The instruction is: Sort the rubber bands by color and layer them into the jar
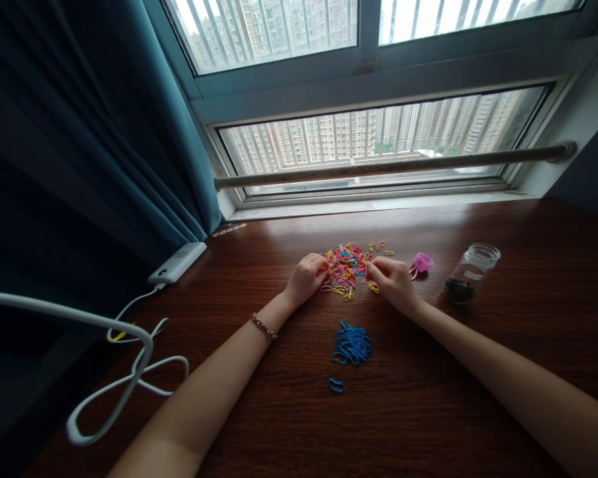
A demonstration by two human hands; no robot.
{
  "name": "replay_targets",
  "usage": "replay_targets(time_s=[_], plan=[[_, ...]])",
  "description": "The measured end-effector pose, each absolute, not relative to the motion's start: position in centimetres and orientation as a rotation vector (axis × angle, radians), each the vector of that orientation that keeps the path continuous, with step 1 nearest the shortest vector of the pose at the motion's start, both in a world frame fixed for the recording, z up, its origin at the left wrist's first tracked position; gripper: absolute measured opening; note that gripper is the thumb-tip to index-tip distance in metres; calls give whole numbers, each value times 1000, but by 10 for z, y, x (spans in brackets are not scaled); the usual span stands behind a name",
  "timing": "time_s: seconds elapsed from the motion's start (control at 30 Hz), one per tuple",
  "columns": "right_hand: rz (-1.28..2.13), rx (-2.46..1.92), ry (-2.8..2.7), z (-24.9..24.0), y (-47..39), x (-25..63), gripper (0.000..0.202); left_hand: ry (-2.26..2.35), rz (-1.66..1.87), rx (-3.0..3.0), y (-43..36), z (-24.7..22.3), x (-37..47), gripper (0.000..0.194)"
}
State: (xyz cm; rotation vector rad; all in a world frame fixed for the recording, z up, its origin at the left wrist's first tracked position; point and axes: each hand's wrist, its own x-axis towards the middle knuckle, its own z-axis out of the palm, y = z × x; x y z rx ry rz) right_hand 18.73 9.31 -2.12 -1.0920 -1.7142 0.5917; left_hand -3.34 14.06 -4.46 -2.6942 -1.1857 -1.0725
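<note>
A loose pile of small rubber bands [347,269], red, pink, yellow, orange and some blue, lies on the brown wooden table. My left hand [306,275] rests at the pile's left edge, fingers curled in, with red-orange bands at its fingertips. At the right edge, my right hand [393,282] has thumb and forefinger pinched together; what lies between them is too small to make out. Nearer to me is a heap of only blue rubber bands [353,343]. Just below that heap lies a separate blue rubber band [335,385].
Right of my right hand are a pink scrunched item [421,263] and a clear jar [471,273], tilted, with dark contents. On the left, a white power strip [177,263] and a looping white cable [144,352] lie by the blue curtain [179,166]. A barred window stands behind.
</note>
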Motion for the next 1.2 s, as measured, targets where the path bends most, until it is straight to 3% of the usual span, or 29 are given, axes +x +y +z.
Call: replay_targets(time_s=[0.17, 0.27, 0.37, 0.53, 0.63, 0.97, 1.07, 1.2], plan=[[1318, -821, -1948, -13, 81, 180, 42, -1270, -1169, -2618, 141, -46, -34, 4], [1464, -700, -2153, -12, 73, 175, 41, -1257, -1208, -2627, 142, -46, -34, 11], [1254, -779, -2154, -15, 75, 174, 41, -1221, -1230, -2681, 141, -45, -34, 12], [359, -1062, -2015, -29, 101, 191, 29, -1198, -1248, -2926, 131, -33, -28, 11], [78, -1064, -2147, -37, 110, 199, 20, -1157, -1120, -3255, 121, -21, -21, 13], [-4, -1035, -2283, -47, 110, 196, 21, -1159, -283, -3954, 102, 0, -9, 27], [28, -1000, -2264, -46, 112, 198, 21, -1315, -516, -3816, 105, 0, -12, 25], [85, -998, -2224, -45, 113, 198, 20, -1415, -1039, -3203, 118, -12, -19, 15]])
